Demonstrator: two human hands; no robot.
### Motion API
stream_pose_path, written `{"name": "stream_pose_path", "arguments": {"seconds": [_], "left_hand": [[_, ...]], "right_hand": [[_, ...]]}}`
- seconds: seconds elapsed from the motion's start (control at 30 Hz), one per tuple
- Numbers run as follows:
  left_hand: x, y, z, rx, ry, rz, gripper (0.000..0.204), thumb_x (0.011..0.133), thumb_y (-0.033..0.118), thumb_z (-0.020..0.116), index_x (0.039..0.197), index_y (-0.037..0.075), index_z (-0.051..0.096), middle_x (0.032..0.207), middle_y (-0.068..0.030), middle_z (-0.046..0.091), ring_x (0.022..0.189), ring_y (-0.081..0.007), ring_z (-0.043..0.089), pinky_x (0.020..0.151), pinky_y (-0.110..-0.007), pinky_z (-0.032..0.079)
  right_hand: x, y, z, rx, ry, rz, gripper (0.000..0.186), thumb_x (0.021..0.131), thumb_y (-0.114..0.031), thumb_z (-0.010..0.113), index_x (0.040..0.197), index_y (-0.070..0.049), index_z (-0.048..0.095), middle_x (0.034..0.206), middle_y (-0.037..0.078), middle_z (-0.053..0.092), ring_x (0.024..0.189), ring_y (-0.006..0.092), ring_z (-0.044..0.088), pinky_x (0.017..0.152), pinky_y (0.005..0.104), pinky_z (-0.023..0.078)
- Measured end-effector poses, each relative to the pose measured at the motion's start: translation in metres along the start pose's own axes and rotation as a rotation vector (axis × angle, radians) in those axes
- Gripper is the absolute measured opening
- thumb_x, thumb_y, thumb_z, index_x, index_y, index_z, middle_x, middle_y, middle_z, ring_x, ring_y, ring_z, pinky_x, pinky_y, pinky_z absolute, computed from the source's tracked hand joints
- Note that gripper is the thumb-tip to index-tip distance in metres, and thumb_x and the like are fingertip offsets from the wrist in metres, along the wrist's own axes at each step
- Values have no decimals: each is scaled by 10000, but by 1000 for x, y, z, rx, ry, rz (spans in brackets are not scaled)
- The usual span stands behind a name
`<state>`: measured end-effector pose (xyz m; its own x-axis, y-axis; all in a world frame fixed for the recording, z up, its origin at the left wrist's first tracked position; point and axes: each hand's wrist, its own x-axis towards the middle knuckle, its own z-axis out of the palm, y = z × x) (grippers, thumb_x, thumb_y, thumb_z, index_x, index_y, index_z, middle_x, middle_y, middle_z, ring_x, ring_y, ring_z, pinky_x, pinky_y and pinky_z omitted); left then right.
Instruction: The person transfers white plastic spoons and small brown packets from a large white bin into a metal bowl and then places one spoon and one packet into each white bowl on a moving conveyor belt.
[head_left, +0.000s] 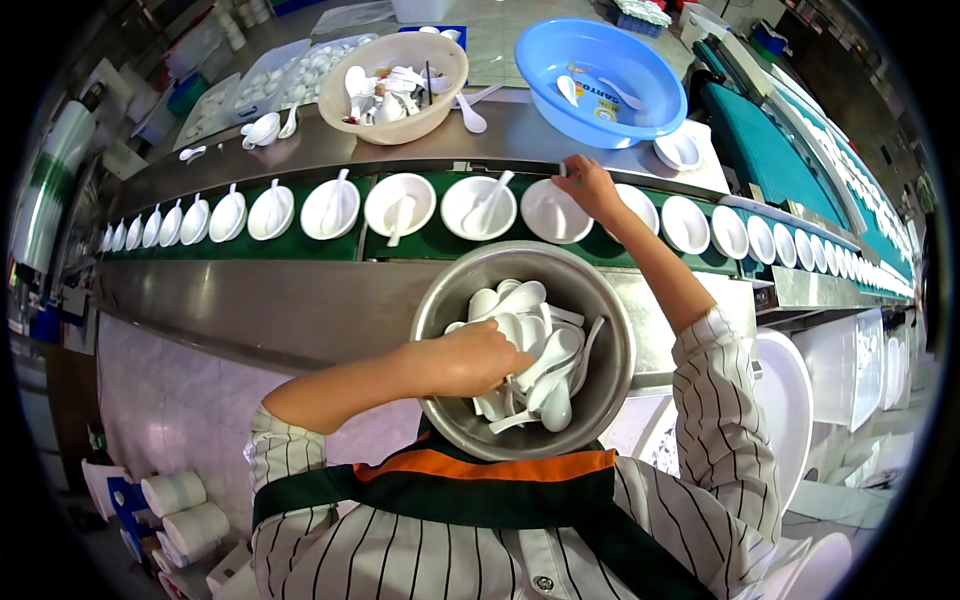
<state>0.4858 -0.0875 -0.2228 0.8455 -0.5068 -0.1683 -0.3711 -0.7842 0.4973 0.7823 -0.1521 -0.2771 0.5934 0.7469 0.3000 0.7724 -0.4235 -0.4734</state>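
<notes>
A large steel bowl [432, 300] in front of me holds a heap of white soup spoons [557, 352]. My left hand [484, 358] reaches down into that heap with curled fingers; the spoons around it hide its fingertips. Over the belt, my right hand [588, 186] pinches the handle end of a white spoon [561, 171], whose other end is down in a white bowl [541, 226]. Just left of it on the belt stands another white bowl [459, 222] with a spoon leaning in it. Farther left, a row of bowls each carries a spoon.
A green conveyor belt [335, 247] crosses ahead, with bowls without visible spoons to the right [685, 225]. On the steel ledge behind stand a beige basin [448, 70] of mixed spoons and a blue basin [540, 110]. A loose spoon [472, 119] lies between them.
</notes>
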Motion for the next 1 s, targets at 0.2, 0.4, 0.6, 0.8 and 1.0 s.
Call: {"name": "stream_pose_path", "arguments": {"seconds": [0.2,0.4,0.6,0.8,1.0], "left_hand": [[3,-19,-35,-430,-3,37,196,825,182,534,962,47,496,808,-146,576,742,-336,566,659,-398,439],[41,-57,-84,-1199,94,94,197,857,175,544,981,26,509,779,-47,598,669,-86,560,600,-220,449],[143,-148,-76,-1203,662,-206,171,888,174,486,952,16,497,812,-119,633,691,-106,542,609,-231,433],[171,-190,-50,-712,828,-542,190,869,167,488,854,-17,532,718,-108,635,495,-144,537,486,-280,426],[188,-172,-55,-572,972,-461,192,868,162,482,853,-19,544,669,-94,609,513,-136,546,474,-275,413]], "right_hand": [[-75,-88,-76,431,-472,-160,407,773,-145,640,1135,-26,495,1067,157,554,901,272,574,760,332,478],[-153,-93,-45,-106,-487,-652,684,623,-329,717,1191,-54,454,1054,174,549,1023,292,512,827,358,435],[-152,-80,-48,-253,-353,-598,293,699,-163,626,953,-42,543,718,68,551,716,220,584,575,329,484],[-147,-59,-86,-26,-256,-411,213,730,-117,595,933,-58,568,718,78,573,721,251,595,601,349,481],[-131,-25,-106,-2,33,-345,254,715,-102,629,960,-56,581,768,118,604,694,277,601,608,368,482]]}}
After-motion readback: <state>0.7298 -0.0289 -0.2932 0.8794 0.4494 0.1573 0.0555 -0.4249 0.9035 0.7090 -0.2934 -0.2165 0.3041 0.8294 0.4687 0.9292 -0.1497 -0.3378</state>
